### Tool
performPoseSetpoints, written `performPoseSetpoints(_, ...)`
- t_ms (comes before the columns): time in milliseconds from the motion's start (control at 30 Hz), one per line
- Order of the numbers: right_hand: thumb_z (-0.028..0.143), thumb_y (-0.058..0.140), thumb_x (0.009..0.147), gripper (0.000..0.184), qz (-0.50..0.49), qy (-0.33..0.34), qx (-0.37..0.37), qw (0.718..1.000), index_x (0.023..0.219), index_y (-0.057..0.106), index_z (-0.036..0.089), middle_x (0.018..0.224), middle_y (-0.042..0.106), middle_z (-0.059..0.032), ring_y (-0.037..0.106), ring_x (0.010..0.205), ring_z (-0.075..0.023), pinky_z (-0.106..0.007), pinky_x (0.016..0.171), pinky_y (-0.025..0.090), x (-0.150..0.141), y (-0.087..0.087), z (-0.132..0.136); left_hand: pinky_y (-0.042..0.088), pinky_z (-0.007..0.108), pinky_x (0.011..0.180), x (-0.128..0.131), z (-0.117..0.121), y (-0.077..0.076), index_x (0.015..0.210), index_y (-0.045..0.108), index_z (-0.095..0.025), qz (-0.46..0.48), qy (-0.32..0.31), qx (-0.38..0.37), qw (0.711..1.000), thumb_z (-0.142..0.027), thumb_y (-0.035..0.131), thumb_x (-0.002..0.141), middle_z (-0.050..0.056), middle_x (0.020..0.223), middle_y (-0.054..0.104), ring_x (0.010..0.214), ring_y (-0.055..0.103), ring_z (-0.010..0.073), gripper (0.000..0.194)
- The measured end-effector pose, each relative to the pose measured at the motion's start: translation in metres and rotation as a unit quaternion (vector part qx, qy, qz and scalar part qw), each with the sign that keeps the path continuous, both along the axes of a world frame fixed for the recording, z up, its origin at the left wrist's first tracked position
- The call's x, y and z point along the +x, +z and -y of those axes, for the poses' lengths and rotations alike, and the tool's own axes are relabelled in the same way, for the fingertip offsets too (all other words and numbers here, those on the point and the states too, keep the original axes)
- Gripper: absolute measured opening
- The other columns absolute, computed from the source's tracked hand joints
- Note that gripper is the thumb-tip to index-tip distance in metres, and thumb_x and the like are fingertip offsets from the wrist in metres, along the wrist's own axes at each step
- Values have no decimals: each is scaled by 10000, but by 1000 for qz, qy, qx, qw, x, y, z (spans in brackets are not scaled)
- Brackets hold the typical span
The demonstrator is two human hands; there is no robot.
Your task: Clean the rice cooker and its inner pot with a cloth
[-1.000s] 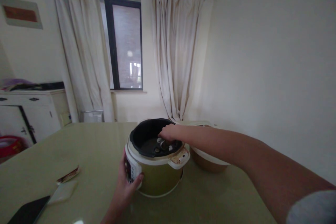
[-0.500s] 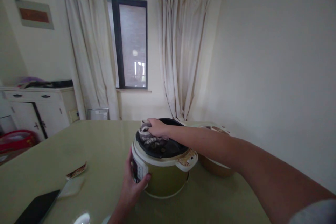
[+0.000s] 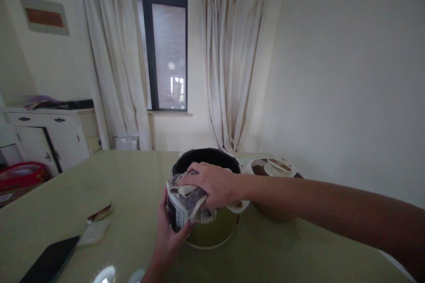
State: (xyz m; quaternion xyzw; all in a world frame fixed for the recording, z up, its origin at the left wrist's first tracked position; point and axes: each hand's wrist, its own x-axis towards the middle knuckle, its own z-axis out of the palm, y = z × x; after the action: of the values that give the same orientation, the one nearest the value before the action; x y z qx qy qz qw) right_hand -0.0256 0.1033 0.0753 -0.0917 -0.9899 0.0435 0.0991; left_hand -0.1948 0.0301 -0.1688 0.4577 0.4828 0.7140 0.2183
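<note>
A green and white electric cooker (image 3: 212, 231) stands without its lid on the table, its dark inside showing at the back. My right hand (image 3: 214, 183) is closed over a crumpled grey and white cloth (image 3: 189, 201). The cloth drapes over the near left rim and hangs partly down the outside. My left hand (image 3: 170, 232) grips the cooker's front control panel (image 3: 177, 214), thumb on its right side and fingers around its left. My right wrist and the cloth hide much of the near rim and the right-hand handle.
To the right, partly behind my forearm, sits a round brown and white item (image 3: 262, 168). A dark phone-like slab (image 3: 49, 258), a pale flat piece (image 3: 94, 233) and a small packet (image 3: 99, 213) lie on the green table (image 3: 133, 185). A white cabinet (image 3: 68, 130) stands back left.
My right hand and the cloth have moved from inside the far left of the cooker toward me, over the near rim. My left hand keeps its hold on the panel.
</note>
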Motion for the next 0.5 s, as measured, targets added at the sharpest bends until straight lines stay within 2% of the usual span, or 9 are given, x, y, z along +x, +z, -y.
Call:
performPoseSetpoints(67,285,729,913,463,27,-17,91,995,1367,646,248,1289,593,-140,627,1123,-295,-431,929,558,-26,-7,9,490,543,1166,-1,-1,-3,1649,309,-260,6,-1,-11,1000,-590,841,757,182,1603,490,1420,564,380,1090)
performPoseSetpoints(167,227,573,1006,275,21,-41,190,981,1265,666,233,1212,619,-148,665,1063,-310,-427,812,597,-72,-11,2,494,566,1157,-6,-3,-7,1627,324,-253,4,-13,-38,999,-567,873,727,183,1525,558,1387,585,389,1100)
performPoseSetpoints(233,203,548,1011,279,17,-83,199,976,1266,654,244,1180,646,-131,695,1020,-304,-417,770,608,-98,-10,-8,509,558,1145,-10,-4,-6,1625,327,-260,4,-9,-42,999,-570,897,690,186,1520,560,1385,584,400,1138)
performPoseSetpoints(300,249,602,992,336,1,-121,174,977,1328,618,262,1155,677,-109,711,1011,-296,-412,790,610,-110,-10,-16,531,544,1121,-12,-3,-2,1625,334,-266,7,3,-40,999,-587,908,661,189,1540,542,1372,595,406,1167)
performPoseSetpoints(400,365,695,945,476,-24,-127,107,986,1399,585,272,1132,705,-96,711,1018,-288,-394,840,586,-92,-11,-15,544,548,1100,-12,0,5,1625,334,-268,2,3,-50,999,-589,918,644,191,1543,541,1318,635,398,1186)
performPoseSetpoints(500,449,743,910,496,-15,-96,37,995,1362,631,277,1159,704,-92,697,1016,-284,-388,861,557,-45,-11,-3,523,545,1125,-8,2,8,1640,317,-284,-2,0,-38,999,-581,897,688,184,1573,521,1345,621,388,1154)
